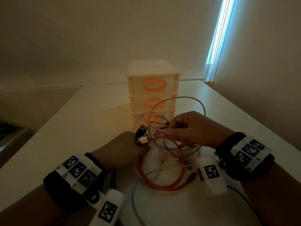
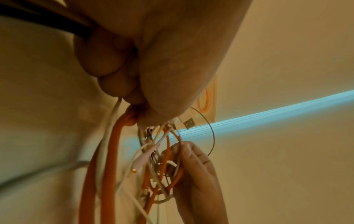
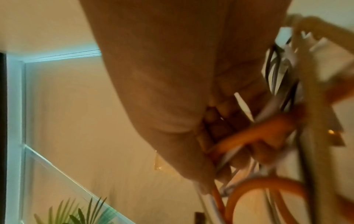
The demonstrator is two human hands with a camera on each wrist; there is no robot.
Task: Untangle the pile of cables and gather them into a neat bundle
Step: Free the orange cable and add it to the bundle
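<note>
no readable text, only coded wristband markers [image 1: 77, 171]

Both forearms reach forward over the near edge of the table, wrists banded. The left hand [image 1: 128, 144] is a closed fist, fingers curled tight around what it grips. The right hand [image 1: 193, 129], just beside it, pinches with thumb and fingertips [image 2: 188, 151].

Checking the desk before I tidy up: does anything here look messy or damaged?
Only the cables look messy: a tangle of orange, white and black loops held between the left hand and right hand. No damage shows.
</note>
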